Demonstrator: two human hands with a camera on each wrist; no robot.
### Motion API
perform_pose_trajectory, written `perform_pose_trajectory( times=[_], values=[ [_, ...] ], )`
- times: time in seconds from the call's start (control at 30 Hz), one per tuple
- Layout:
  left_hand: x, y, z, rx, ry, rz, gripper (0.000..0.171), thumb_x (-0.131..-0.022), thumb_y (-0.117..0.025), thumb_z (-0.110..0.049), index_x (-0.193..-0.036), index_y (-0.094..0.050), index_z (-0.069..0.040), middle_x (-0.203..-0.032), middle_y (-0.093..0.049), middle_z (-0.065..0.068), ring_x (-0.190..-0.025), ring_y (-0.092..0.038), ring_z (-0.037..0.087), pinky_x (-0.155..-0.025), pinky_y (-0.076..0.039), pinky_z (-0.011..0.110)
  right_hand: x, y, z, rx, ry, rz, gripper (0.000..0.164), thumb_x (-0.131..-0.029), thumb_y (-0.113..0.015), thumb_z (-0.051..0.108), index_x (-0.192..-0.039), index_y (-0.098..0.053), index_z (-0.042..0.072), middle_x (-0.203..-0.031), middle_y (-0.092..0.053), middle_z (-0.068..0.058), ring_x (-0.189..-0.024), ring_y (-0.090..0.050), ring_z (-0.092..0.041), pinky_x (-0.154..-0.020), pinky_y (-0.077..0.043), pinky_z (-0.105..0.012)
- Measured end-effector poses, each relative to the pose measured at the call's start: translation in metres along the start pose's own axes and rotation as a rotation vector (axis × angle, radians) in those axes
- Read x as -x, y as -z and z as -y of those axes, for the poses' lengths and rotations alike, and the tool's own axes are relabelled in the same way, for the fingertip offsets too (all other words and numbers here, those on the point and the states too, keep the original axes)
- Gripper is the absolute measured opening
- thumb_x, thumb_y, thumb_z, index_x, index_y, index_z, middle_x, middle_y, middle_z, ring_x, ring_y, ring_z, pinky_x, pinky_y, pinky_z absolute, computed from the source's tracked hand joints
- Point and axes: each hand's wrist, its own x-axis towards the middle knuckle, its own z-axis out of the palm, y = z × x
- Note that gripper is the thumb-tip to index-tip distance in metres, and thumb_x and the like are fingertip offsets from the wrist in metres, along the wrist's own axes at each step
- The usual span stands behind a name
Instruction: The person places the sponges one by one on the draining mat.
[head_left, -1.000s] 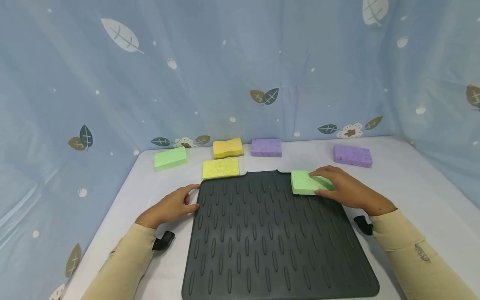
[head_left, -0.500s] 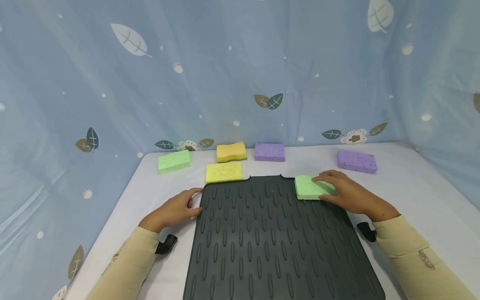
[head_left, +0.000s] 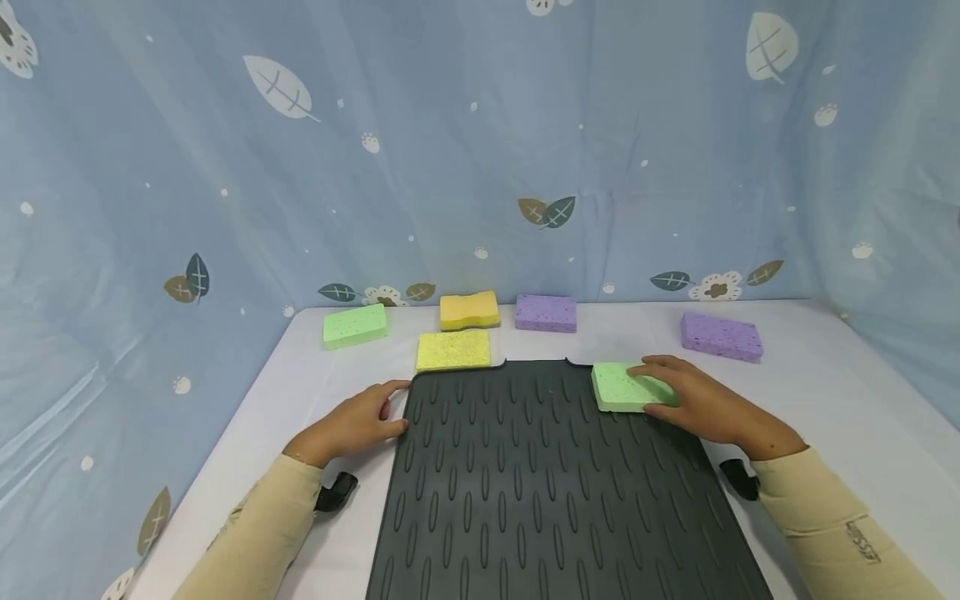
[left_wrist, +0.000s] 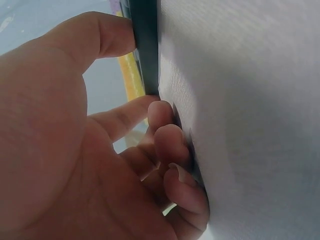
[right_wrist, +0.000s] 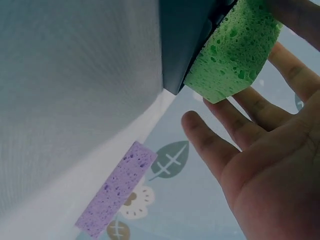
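A dark grey mat (head_left: 525,475) with raised oval ridges lies in front of me. On its far right corner sits a green sponge (head_left: 618,387), which my right hand (head_left: 697,400) holds between thumb and fingers. The right wrist view shows the porous side of this green sponge (right_wrist: 230,60), with several fingertips against it. My left hand (head_left: 348,425) rests on the table at the mat's left edge. In the left wrist view its thumb and index finger touch the side of the mat (left_wrist: 146,45), while the other fingers bend against the tablecloth.
Behind the mat lie a pale yellow sponge (head_left: 453,350), a deeper yellow sponge (head_left: 468,311) with a wavy outline and a purple sponge (head_left: 546,313). Another green sponge (head_left: 356,326) sits far left, another purple sponge (head_left: 722,337) far right. A blue patterned curtain (head_left: 450,150) closes the back.
The head view has tilted up slightly, so everything appears lower and a little further right. Both hands and the green sponge keep their places on the mat.
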Motion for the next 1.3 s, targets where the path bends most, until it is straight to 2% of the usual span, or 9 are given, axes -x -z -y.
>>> perform_pose_trajectory(
  times=[0.1, 0.3, 0.57, 0.83, 0.93, 1.13, 1.3],
  values=[
    [0.001, 0.001, 0.0, -0.005, 0.002, 0.002, 0.064, -0.092, -0.067, -0.024, -0.15, -0.043, -0.009, -0.08, -0.048, 0.005, -0.068, -0.044, 0.016, -0.059, -0.036, 0.03, -0.001, 0.0, 0.0, -0.001, -0.012, 0.005, 0.054, -0.088, -0.075, 0.012, -0.138, -0.057, 0.005, -0.145, -0.046, -0.031, -0.133, -0.044, -0.051, -0.101, -0.042, -0.064],
    [0.002, 0.002, 0.002, -0.015, 0.008, 0.014, 0.064, -0.093, -0.066, -0.024, -0.151, -0.042, -0.009, -0.081, -0.048, 0.004, -0.068, -0.044, 0.016, -0.06, -0.037, 0.03, -0.005, 0.004, 0.001, -0.002, -0.036, -0.014, 0.05, -0.094, -0.07, 0.026, -0.137, -0.058, 0.005, -0.146, -0.047, -0.029, -0.135, -0.042, -0.05, -0.104, -0.037, -0.067],
    [0.003, 0.002, 0.005, -0.026, -0.007, 0.011, 0.063, -0.094, -0.065, -0.023, -0.15, -0.042, -0.008, -0.081, -0.047, 0.004, -0.068, -0.043, 0.015, -0.059, -0.036, 0.029, -0.004, 0.012, -0.005, -0.001, -0.088, -0.189, 0.043, -0.098, -0.065, 0.019, -0.137, -0.057, 0.003, -0.145, -0.047, -0.027, -0.136, -0.039, -0.049, -0.105, -0.032, -0.069],
    [0.002, 0.001, 0.003, -0.035, -0.021, 0.026, 0.064, -0.094, -0.065, -0.024, -0.151, -0.04, -0.008, -0.083, -0.047, 0.004, -0.07, -0.044, 0.015, -0.061, -0.037, 0.03, 0.004, 0.018, -0.021, 0.068, -0.148, -0.298, 0.046, -0.096, -0.065, 0.015, -0.138, -0.054, 0.0, -0.141, -0.047, -0.029, -0.13, -0.041, -0.051, -0.1, -0.035, -0.07],
    [0.001, 0.0, 0.002, -0.037, -0.019, 0.023, 0.064, -0.094, -0.065, -0.024, -0.151, -0.04, -0.008, -0.083, -0.048, 0.004, -0.07, -0.044, 0.015, -0.061, -0.037, 0.03, 0.007, 0.022, -0.028, 0.071, -0.161, -0.337, 0.048, -0.094, -0.067, 0.012, -0.138, -0.053, -0.002, -0.141, -0.047, -0.031, -0.129, -0.04, -0.052, -0.102, -0.032, -0.071],
    [0.001, 0.0, 0.002, -0.031, -0.023, 0.032, 0.064, -0.094, -0.065, -0.024, -0.151, -0.04, -0.008, -0.082, -0.047, 0.004, -0.07, -0.044, 0.015, -0.061, -0.037, 0.03, 0.013, 0.03, -0.04, 0.078, -0.248, -0.32, 0.055, -0.095, -0.066, 0.015, -0.144, -0.047, -0.001, -0.143, -0.041, -0.038, -0.13, -0.036, -0.059, -0.101, -0.03, -0.075],
    [0.001, 0.001, 0.002, -0.027, -0.034, 0.024, 0.064, -0.095, -0.064, -0.025, -0.151, -0.04, -0.008, -0.083, -0.047, 0.004, -0.07, -0.043, 0.015, -0.061, -0.037, 0.03, 0.013, 0.033, -0.052, 0.03, -0.283, -0.293, 0.059, -0.098, -0.062, 0.017, -0.149, -0.04, -0.003, -0.145, -0.035, -0.042, -0.131, -0.032, -0.064, -0.101, -0.027, -0.077]
  ],
)
